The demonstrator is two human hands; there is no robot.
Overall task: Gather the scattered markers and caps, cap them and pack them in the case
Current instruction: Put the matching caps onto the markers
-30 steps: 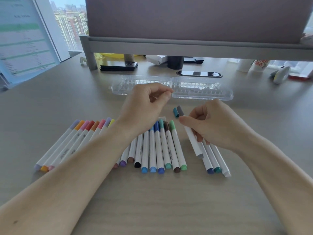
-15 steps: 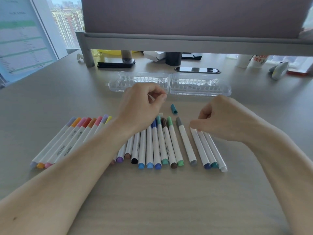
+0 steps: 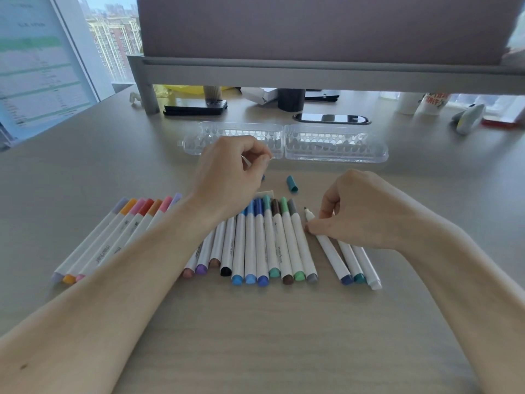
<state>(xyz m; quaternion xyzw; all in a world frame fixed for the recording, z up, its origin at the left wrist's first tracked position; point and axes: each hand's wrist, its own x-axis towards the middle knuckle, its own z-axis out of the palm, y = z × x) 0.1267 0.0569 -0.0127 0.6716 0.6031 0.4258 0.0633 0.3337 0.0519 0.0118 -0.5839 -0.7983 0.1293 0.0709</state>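
Pinching an uncapped marker (image 3: 329, 247) near its bare tip, right hand (image 3: 365, 213) is resting beside the capped row (image 3: 267, 240); left hand (image 3: 231, 174) is nipping a thin white sliver (image 3: 246, 161); teal cap (image 3: 292, 184) is lying apart.

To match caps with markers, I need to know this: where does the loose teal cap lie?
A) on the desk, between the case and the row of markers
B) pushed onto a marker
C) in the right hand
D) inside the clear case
A: the teal cap lies alone on the desk, on the near side of the clear case and beyond the row of markers.
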